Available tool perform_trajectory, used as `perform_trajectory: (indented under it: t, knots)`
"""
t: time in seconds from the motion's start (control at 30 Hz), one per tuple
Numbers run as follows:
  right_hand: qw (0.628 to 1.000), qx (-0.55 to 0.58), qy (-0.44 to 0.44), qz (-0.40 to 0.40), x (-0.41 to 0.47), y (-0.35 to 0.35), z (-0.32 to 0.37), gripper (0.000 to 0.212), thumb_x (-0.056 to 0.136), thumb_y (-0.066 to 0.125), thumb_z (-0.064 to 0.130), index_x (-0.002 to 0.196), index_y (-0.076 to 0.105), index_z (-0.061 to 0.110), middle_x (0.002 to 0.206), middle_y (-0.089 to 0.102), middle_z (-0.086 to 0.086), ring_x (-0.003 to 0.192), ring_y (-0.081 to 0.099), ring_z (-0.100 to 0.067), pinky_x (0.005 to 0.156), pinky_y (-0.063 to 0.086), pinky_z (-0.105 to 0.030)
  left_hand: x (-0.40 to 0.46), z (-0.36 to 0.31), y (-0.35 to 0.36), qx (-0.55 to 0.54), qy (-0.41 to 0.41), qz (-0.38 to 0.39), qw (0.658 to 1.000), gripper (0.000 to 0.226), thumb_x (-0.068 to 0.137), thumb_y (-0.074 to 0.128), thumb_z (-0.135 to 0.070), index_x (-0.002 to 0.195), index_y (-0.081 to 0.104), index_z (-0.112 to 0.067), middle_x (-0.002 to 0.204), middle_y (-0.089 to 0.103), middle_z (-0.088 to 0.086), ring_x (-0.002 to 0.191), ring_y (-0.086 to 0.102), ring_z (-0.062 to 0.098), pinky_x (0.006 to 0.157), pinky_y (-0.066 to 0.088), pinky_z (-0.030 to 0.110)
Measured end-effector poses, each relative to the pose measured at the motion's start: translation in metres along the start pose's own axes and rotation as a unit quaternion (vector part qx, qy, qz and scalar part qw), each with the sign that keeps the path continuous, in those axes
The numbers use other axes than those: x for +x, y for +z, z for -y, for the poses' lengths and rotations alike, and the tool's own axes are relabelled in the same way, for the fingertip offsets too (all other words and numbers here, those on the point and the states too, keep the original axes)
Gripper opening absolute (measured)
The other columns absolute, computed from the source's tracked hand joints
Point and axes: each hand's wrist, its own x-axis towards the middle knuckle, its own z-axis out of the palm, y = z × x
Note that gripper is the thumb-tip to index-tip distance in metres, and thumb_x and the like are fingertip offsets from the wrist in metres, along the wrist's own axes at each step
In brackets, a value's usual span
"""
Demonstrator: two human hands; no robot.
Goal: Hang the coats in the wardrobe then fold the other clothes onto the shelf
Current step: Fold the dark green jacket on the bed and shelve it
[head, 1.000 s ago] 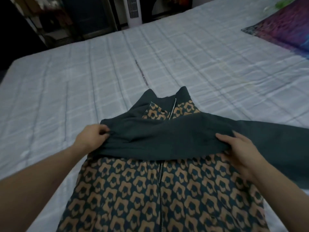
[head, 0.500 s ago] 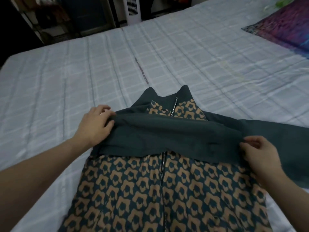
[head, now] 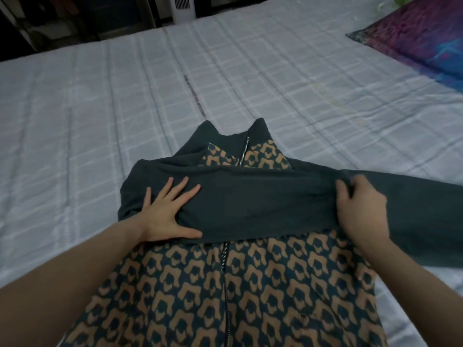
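Note:
A dark green zip jacket (head: 250,291) with a tan pattern lies front up on the bed, collar pointing away from me. One plain dark green sleeve (head: 263,206) is folded across its chest. My left hand (head: 167,211) lies flat with spread fingers on the left end of that sleeve. My right hand (head: 360,209) grips the fabric at the right shoulder, fingers curled into the fold. The other sleeve (head: 426,221) stretches out to the right.
The bed (head: 100,121) carries a pale blue checked sheet. A purple and blue pillow (head: 421,38) lies at the far right corner. A white appliance (head: 184,7) and dark furniture stand beyond the bed's far edge.
My left hand let go of the sleeve end and now presses flat on it. My right hand shifted right to the shoulder and took hold of the fabric there.

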Motion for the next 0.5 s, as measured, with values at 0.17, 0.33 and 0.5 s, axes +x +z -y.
perform_trajectory:
  t: [0.17,0.33,0.5]
  knots:
    - [0.990,-0.074,-0.119,-0.032,-0.013,-0.001,-0.014,0.029,0.094,0.053,0.026,0.119,0.048,0.011,0.117,0.049,-0.013,0.105,0.050,-0.031,0.082,0.046,-0.046,0.005,-0.022,-0.019,-0.030,0.003,-0.187,0.982,0.083,0.075,0.011,-0.088,0.146,0.026,-0.048,0.161,-0.002,-0.017,0.149,-0.010,0.010,0.117,-0.013,0.054]
    - [0.911,-0.218,-0.279,0.214,-0.041,0.013,-0.060,0.061,0.096,0.020,0.055,0.146,0.039,0.026,0.148,0.039,-0.002,0.132,0.039,-0.021,0.110,0.033,-0.038,0.002,-0.045,0.009,0.090,-0.043,-0.031,0.994,0.081,0.073,-0.002,-0.086,0.145,-0.017,-0.053,0.157,-0.025,-0.014,0.148,-0.016,0.023,0.117,-0.005,0.059]
    - [0.917,-0.203,-0.251,0.235,-0.043,0.020,-0.066,0.066,0.094,0.009,0.055,0.153,0.020,0.029,0.158,0.019,0.003,0.145,0.016,-0.017,0.120,0.012,-0.041,0.008,-0.138,-0.014,0.198,0.057,-0.188,0.960,0.060,0.080,0.059,-0.038,0.135,0.046,-0.016,0.158,0.022,0.011,0.146,0.017,0.032,0.117,0.013,0.057]
